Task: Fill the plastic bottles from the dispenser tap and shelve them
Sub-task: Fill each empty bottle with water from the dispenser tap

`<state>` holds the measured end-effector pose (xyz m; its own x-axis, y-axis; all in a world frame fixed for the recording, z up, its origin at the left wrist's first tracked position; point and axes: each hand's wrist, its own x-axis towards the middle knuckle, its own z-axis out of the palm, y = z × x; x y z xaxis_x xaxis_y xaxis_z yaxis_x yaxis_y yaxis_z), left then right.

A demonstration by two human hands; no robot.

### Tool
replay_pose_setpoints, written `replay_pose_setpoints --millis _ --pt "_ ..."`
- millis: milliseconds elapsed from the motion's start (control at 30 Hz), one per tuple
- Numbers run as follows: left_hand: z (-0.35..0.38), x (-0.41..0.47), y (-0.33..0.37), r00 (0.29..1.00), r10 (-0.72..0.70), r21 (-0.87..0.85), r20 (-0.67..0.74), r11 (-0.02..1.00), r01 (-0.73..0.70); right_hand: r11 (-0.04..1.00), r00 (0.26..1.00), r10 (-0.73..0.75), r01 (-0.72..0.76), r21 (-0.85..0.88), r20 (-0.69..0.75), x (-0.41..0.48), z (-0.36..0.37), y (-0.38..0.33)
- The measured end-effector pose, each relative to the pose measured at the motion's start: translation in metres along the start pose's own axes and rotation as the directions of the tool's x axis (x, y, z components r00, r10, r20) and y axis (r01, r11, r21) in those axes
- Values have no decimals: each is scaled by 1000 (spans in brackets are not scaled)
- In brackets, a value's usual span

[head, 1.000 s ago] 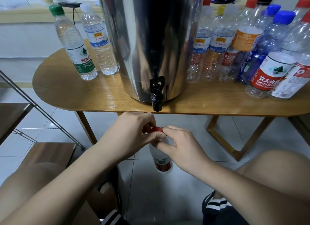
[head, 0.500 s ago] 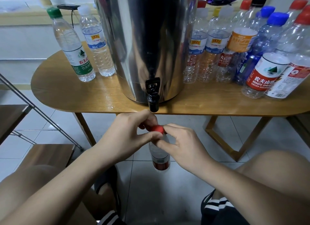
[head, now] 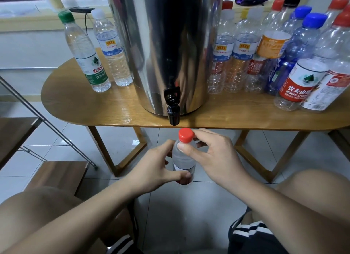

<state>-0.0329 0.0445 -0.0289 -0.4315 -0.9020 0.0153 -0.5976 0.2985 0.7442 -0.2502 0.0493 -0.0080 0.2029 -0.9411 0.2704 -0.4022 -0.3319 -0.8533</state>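
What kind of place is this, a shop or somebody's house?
Probably a room in a home: a small wooden table on a tiled floor, a steel water dispenser and mixed plastic bottles.

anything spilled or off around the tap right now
Only a small thing: a few water drops lie on the table just left of the tap, near the front edge. The tap itself shows no drip, and the bottle held by the left hand and right hand is upright with its red cap on.
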Motion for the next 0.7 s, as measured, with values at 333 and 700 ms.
replay_pose_setpoints --millis 333,700 --pt "-22 -2 8 995 30 -3 -90 1000 -31 989 1000 -25 24 148 7 5 -9 -9" --pt "-120 -11 18 899 -24 -247 -438 964 -95 992 999 49 -48 115 0 9 -11 -1"
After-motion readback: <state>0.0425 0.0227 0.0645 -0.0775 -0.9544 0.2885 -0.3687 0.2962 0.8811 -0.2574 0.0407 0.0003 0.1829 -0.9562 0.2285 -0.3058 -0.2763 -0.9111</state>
